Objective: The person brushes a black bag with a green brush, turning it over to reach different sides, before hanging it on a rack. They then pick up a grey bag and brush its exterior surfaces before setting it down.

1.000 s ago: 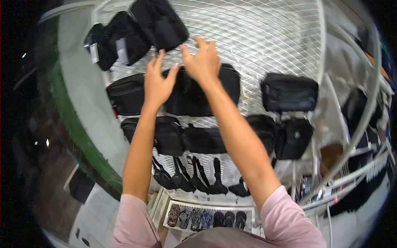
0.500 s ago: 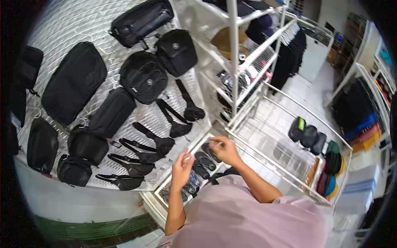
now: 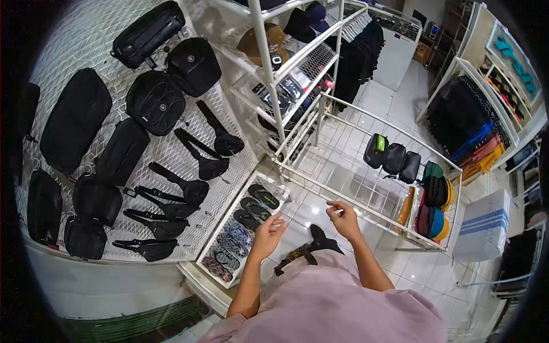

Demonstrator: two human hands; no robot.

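Observation:
My left hand (image 3: 267, 235) is raised in front of me with its fingers apart and nothing in it. It shows just right of a white tray (image 3: 200, 264) that bears black sandals (image 3: 252, 208) and patterned sandals (image 3: 227, 260). To its right my right hand (image 3: 344, 220) is held up, fingers spread and slightly curled, also without anything in it. The tiled floor shows between the two hands, which do not touch each other.
Black bags (image 3: 155, 103) hang on a white mesh wall at the left. A white metal rack (image 3: 354, 197) holds black pouches (image 3: 393, 159) and colourful caps (image 3: 436, 222). Shelves with caps (image 3: 262, 46) stand behind. A wrapped white package (image 3: 482, 224) is at the right.
The view has shifted to the right, so the bags sit farther left. My hands have moved apart, and more of the sandals and the floor shows.

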